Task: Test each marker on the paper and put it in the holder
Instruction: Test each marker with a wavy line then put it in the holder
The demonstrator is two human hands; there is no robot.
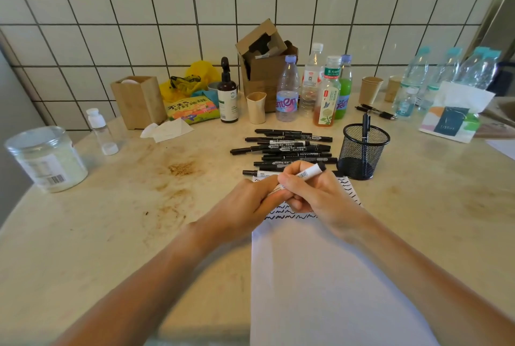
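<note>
A white marker point(310, 172) with a black end is gripped in my right hand point(315, 192), slanting up to the right above the paper point(320, 276). My left hand point(250, 203) holds the marker's lower end, which is hidden between my fingers. The top of the white paper carries rows of black squiggles. Several black markers point(289, 148) lie in a pile just beyond my hands. To their right stands the black mesh holder point(362, 150) with one dark pen upright in it.
Bottles point(288, 89), paper cups, a cardboard box point(264, 67), a brown spray bottle point(228, 95) and a wooden box point(139, 100) line the back by the tiled wall. A plastic jar point(46, 159) sits far left, a tissue pack point(454, 114) far right.
</note>
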